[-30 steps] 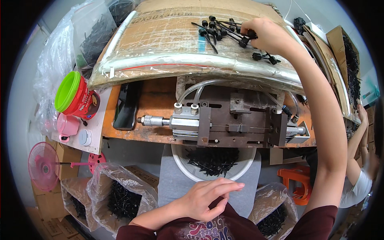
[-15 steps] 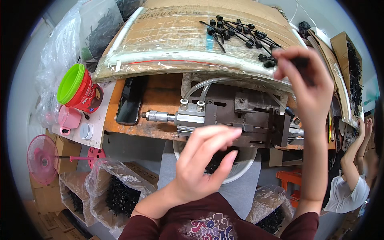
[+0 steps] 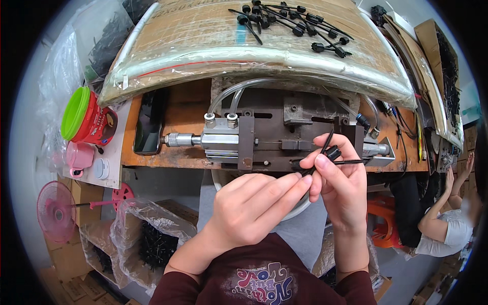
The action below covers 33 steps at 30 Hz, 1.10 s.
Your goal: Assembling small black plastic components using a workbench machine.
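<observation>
In front of the metal fixture, my right hand is closed on a few thin black plastic rods with knobs, pinched between thumb and fingers. The rods cross one another and point different ways. My left hand meets it from the left, its fingertips closed on the lower end of the black pieces. Just behind both hands is the fixture, with a silver pneumatic cylinder and a dark slotted base plate. My right fingers hide part of that plate.
More knobbed black rods lie on the wrapped cardboard behind the fixture. A phone, a red tub with a green rim and a pink cup are at left. Bags of black pieces stand below. Another person sits at right.
My right hand has come down from beside the cardboard to the front of the fixture, and now shows black rods in it. My left fingers have closed in beside it. The view has shifted slightly.
</observation>
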Available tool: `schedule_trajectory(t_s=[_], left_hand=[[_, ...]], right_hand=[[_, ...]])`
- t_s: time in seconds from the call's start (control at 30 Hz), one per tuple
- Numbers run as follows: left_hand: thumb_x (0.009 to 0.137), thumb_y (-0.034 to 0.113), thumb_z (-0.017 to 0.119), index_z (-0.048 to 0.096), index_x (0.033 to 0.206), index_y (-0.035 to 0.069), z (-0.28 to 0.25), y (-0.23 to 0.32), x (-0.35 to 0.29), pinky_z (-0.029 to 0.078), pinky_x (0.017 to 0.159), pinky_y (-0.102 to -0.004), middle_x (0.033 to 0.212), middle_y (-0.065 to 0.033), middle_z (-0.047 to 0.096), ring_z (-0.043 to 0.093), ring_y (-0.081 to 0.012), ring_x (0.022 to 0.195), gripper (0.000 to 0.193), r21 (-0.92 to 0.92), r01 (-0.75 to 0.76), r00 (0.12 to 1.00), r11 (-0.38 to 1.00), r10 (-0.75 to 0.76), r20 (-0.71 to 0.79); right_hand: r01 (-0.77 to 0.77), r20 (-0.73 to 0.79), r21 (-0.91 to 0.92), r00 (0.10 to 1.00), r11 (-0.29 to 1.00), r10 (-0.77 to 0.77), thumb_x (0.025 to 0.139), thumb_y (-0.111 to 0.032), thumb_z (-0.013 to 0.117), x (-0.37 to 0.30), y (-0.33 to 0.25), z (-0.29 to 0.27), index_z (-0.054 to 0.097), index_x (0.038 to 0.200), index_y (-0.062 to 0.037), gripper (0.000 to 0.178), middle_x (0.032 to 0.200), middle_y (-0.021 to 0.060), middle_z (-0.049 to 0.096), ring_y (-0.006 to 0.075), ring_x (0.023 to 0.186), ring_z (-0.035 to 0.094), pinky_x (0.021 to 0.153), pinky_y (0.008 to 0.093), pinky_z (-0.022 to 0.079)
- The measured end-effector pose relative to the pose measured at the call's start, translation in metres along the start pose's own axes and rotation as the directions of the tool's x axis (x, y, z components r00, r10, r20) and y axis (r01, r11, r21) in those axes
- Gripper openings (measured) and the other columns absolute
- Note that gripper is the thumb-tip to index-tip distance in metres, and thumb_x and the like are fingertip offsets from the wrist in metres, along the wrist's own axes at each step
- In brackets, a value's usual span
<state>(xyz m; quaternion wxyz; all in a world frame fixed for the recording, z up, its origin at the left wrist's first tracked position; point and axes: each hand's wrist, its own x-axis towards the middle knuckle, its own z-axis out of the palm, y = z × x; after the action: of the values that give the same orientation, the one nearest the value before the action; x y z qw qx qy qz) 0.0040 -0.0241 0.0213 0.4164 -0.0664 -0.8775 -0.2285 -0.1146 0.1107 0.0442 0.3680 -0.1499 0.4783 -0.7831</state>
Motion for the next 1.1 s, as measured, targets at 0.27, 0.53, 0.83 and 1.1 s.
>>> schedule_trajectory(t_s=[0.27,0.53,0.83,1.1], left_hand=[[0.067,0.003,0.080,0.072,0.100,0.004,0.001,0.005,-0.013,0.053,0.058,-0.0293,0.098,-0.0075,0.070,0.068,-0.0205,0.074,0.034,-0.163,0.189,0.981,0.968,-0.181,0.064],[0.071,0.009,0.076,0.070,0.092,0.003,0.035,0.000,-0.015,0.054,0.072,-0.0307,0.123,-0.0088,0.067,0.067,-0.0192,0.077,0.023,0.128,0.145,0.973,0.981,-0.164,0.159],[0.071,0.010,0.077,0.073,0.095,0.007,0.041,-0.004,-0.014,0.054,0.066,-0.0286,0.122,-0.0048,0.068,0.068,-0.0187,0.070,0.024,0.167,0.219,0.946,0.961,-0.251,0.203],[0.072,0.012,0.081,0.073,0.100,0.006,0.029,0.001,-0.006,0.055,0.068,-0.0263,0.115,-0.0078,0.070,0.070,-0.0162,0.073,0.030,-0.038,0.364,0.905,0.930,-0.344,0.249]], right_hand=[[0.393,-0.101,-0.432,0.873,0.811,-0.477,0.095,0.004,0.055,-0.017,0.006,-0.011,0.055,0.118,0.0085,0.023,0.098,0.0198,0.069,0.0166,0.072,0.067,0.064,0.0272,0.057],[0.561,0.152,-0.758,0.648,0.333,-0.747,0.089,0.015,0.056,-0.034,0.014,-0.023,0.056,0.117,0.0077,0.030,0.106,0.0233,0.067,0.0291,0.087,0.072,0.081,0.0333,0.059],[0.489,0.268,-0.871,0.566,0.055,-0.779,0.072,0.010,0.078,-0.041,0.014,-0.037,0.067,0.097,0.0003,0.029,0.096,0.0169,0.071,0.0238,0.080,0.071,0.073,0.0294,0.058],[0.490,0.393,-0.864,0.510,-0.117,-0.765,0.061,0.007,0.085,-0.042,0.017,-0.040,0.071,0.093,-0.0066,0.037,0.082,0.0026,0.058,0.0141,0.059,0.049,0.051,0.0270,0.037]])
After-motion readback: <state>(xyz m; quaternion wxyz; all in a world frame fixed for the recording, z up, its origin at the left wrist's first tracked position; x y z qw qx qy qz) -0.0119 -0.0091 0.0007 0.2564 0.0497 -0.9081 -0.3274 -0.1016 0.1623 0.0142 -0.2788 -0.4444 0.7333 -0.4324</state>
